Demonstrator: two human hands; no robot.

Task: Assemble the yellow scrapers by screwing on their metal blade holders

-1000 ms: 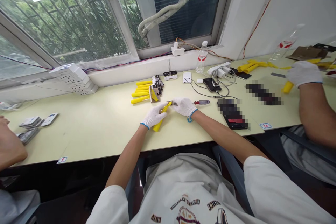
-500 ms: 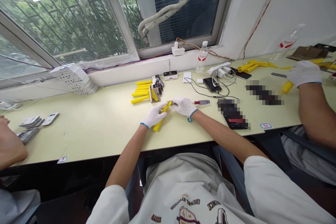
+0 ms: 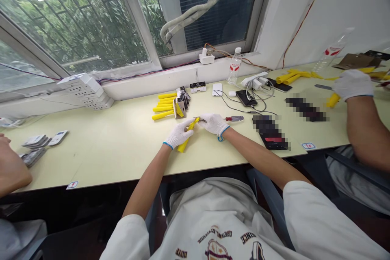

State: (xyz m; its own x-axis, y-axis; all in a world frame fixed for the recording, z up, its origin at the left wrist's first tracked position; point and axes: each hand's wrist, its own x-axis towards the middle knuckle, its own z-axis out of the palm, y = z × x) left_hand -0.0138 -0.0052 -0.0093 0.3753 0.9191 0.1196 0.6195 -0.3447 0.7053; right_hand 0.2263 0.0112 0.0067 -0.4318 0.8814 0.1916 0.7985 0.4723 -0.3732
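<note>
Hands hardly shifting over the last second; work seemingly staying at one spot. Left hand (image 3: 179, 134) is keeping its grip closed around a yellow strip (image 3: 183, 145), which is slanting above the near part of the surface (image 3: 122, 146). Right hand (image 3: 213, 124) is meeting its upper end; cannot tell whether that grip is closing on anything. Screwdriver (image 3: 237, 118) is lying just beside the right hand; yellow-handled tools (image 3: 163, 116) are resting beyond.

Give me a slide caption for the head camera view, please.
Gloved left hand holding a yellow handle, gloved right hand at its far end, a screwdriver lying nearby on the table.
</note>
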